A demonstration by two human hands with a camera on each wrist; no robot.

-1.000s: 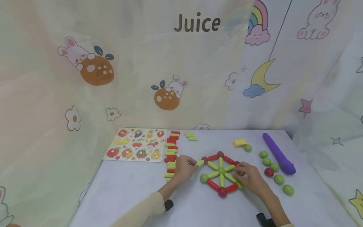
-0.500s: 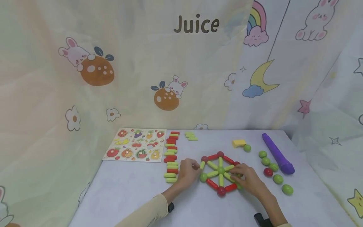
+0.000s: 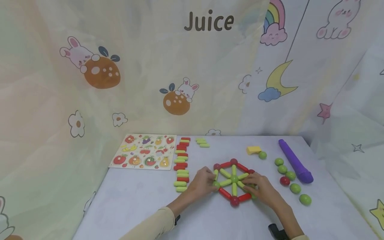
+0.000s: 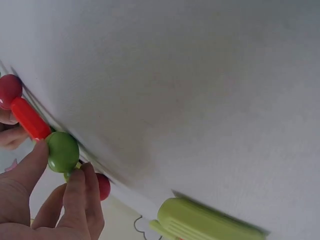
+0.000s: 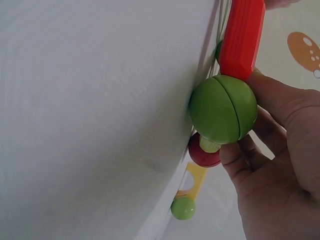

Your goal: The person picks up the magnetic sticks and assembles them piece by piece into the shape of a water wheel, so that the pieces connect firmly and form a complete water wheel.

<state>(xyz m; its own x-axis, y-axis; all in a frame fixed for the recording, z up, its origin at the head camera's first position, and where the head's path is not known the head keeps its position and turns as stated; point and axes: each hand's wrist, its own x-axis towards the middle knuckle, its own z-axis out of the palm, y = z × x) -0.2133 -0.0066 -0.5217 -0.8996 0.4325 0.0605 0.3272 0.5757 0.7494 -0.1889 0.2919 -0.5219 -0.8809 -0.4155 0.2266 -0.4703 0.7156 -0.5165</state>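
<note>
A six-sided wheel of building rods and balls lies on the white table, its spokes yellow-green around a green hub ball [image 3: 234,179]. My left hand [image 3: 203,182] grips the wheel's left corner, thumb on a green ball [image 4: 63,152] and fingertips by the yellow-green rod [image 3: 215,174] that runs up to a red ball [image 3: 217,166]. At the lower right corner, my right hand [image 3: 263,188] holds another green ball [image 5: 222,110] between thumb and fingers. A red rod [image 5: 243,40] joins that ball. In the head view the right fingers cover much of this corner.
Left of the wheel runs a column of red and yellow-green rods [image 3: 181,165], beside a fruit puzzle board [image 3: 143,151]. Several loose balls [image 3: 295,188] and a purple microphone-shaped toy [image 3: 295,161] lie at right. Behind the wheel is a yellow block [image 3: 253,150].
My left hand has brought the yellow-green rod from a slant into line between the red and green balls, then shifted down to the green ball. My right hand stays at its corner.
</note>
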